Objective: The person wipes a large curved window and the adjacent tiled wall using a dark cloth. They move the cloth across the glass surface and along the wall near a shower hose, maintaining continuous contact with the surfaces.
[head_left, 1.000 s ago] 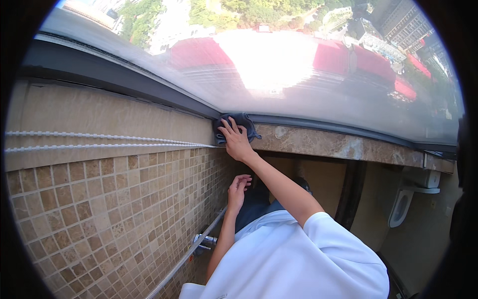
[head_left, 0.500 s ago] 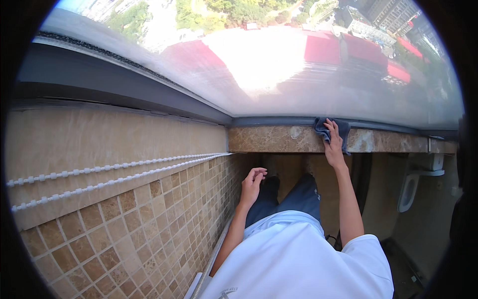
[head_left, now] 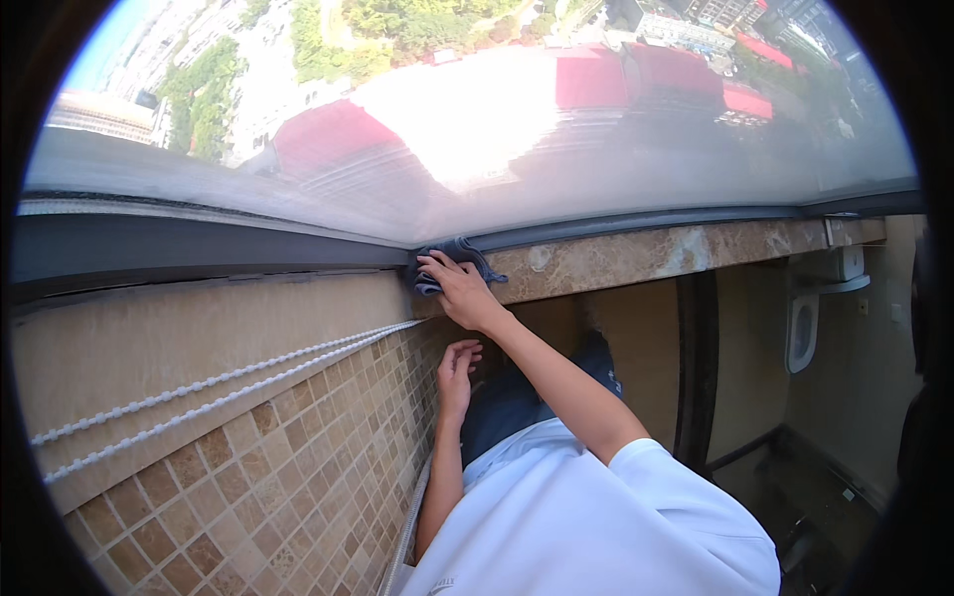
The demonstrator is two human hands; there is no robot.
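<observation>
My right hand [head_left: 461, 289] presses a dark blue-grey cloth [head_left: 485, 262] into the left corner of the brown marbled window sill [head_left: 621, 260]. The cloth lies bunched under the fingers, against the grey window frame [head_left: 328, 250]. Below the sill, close to the tiled wall, my left hand [head_left: 457, 375] hangs in the air with its fingers loosely curled. It touches neither cloth nor sill, and nothing shows between its fingers.
A white beaded cord [head_left: 238, 382] runs in two strands along the left wall, above small brown mosaic tiles [head_left: 224, 487]. The large window pane [head_left: 636, 159] rises behind the sill. A white fixture with an oval opening [head_left: 801, 333] is on the right.
My right hand has carried the cloth leftward along the sill into the corner. The view has shifted, and my left hand stays low with curled fingers.
</observation>
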